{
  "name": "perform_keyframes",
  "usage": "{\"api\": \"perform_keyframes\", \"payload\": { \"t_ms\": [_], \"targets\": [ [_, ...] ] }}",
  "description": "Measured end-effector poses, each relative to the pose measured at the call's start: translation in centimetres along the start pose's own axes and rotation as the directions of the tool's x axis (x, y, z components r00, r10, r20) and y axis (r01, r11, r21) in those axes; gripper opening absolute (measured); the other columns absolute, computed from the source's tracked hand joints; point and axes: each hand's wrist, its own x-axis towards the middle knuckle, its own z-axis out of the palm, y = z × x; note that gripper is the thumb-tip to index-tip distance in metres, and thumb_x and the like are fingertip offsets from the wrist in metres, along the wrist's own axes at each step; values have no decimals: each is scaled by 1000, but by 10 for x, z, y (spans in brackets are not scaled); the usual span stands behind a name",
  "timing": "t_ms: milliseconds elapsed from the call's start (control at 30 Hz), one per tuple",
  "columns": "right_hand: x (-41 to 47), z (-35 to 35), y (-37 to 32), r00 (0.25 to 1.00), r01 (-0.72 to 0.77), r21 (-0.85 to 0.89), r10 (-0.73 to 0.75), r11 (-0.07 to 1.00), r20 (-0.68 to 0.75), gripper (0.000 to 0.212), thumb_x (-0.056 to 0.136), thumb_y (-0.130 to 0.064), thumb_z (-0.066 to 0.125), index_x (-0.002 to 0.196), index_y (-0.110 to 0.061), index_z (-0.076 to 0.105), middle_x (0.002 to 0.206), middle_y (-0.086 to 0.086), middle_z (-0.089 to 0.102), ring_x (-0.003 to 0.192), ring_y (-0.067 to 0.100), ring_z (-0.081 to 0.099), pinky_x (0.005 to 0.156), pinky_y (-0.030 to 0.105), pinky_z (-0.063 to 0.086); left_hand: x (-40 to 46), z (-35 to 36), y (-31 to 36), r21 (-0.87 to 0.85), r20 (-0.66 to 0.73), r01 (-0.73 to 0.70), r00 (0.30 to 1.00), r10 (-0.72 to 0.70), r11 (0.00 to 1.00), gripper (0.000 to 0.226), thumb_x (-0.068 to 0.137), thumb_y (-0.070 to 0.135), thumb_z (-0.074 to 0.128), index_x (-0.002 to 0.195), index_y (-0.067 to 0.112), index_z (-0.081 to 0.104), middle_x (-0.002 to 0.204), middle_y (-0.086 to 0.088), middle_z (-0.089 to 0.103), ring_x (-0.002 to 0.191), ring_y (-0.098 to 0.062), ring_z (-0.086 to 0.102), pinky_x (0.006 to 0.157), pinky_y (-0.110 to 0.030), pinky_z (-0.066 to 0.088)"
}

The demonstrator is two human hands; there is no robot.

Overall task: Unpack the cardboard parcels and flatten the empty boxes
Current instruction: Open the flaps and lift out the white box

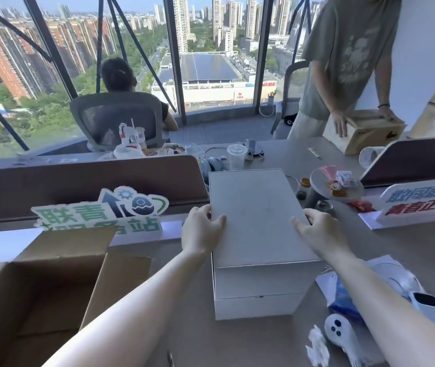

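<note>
Grey desk surface (pixel 237 345) fills the lower half of the view, and at its left edge sits the biggest item on it, an open brown cardboard box (pixel 33 300), flaps standing up and the inside in shadow. Right beside it, dead centre, stands the white box (pixel 258 234), tall and closed, its lid seam running across the near face, resting on the desk between the two arms. Both hands are on it now: the left hand (pixel 201 230) wraps the left top edge, thumb lying across the lid and fingers curled down the side, while the right hand (pixel 317 231) grips the right top edge the same way, thumb on top, fingers over the far corner. Behind the cardboard box a green and white sign (pixel 99 215) stands against the brown desk divider (pixel 78 181). Across the desk, at the far right, another person leans both hands on a pale parcel (pixel 362 133); a second person sits in a mesh office chair (pixel 115 120) facing the window. Nearer, to the right of the white box, lie a sheet of clear plastic wrap (pixel 396 271), and a small white ghost-shaped figure (pixel 339 332) near the front edge. Behind the white box stands a clear plastic cup (pixel 236 156) with a lid.
</note>
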Motion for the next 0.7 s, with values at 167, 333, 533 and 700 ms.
{"api": "perform_keyframes", "payload": {
  "t_ms": [167, 333, 533, 700],
  "targets": [
    [-10, 6, -7, 993, 96, -154, -105, 983, -51, 27, 93, -36, 60, 113, -18, 65, 108, 7, 71, 104, 30, 60, 83, 36, 50, -4, -5, -22, -104, 40, -27, 999, 31, 994, 36, 92, 34, 61, 126, 19, 62, 113, -1, 64, 106, -18, 59, 94, -34, 46],
    [-68, 42, -66, 858, 477, -30, -473, 878, -199, 37, 91, -16, 66, 127, -8, 64, 131, 7, 64, 124, 26, 57, 99, 39, 48, -35, -43, -76, -57, 62, -35, 997, 38, 998, 28, 93, 29, 62, 119, 20, 67, 110, 4, 68, 103, -13, 62, 92, -28, 47],
    [-152, 147, -128, 721, 687, 95, -692, 720, 28, 33, 85, -27, 59, 115, -18, 71, 124, -7, 68, 114, 14, 63, 91, 32, 55, -73, -135, -161, 86, -8, -44, 999, 45, 995, 19, 88, 25, 64, 104, 24, 74, 100, 8, 70, 89, -8, 65, 85, -25, 50],
    [-219, 233, -158, 686, 697, 93, -699, 711, 202, 34, 88, -29, 58, 119, -24, 70, 128, -13, 64, 122, 5, 55, 93, 28, 52, -109, -229, -259, 199, -8, -87, 996, 91, 976, 16, 88, 22, 65, 101, 23, 75, 94, 9, 69, 81, -5, 63, 86, -26, 50]
  ]
}}
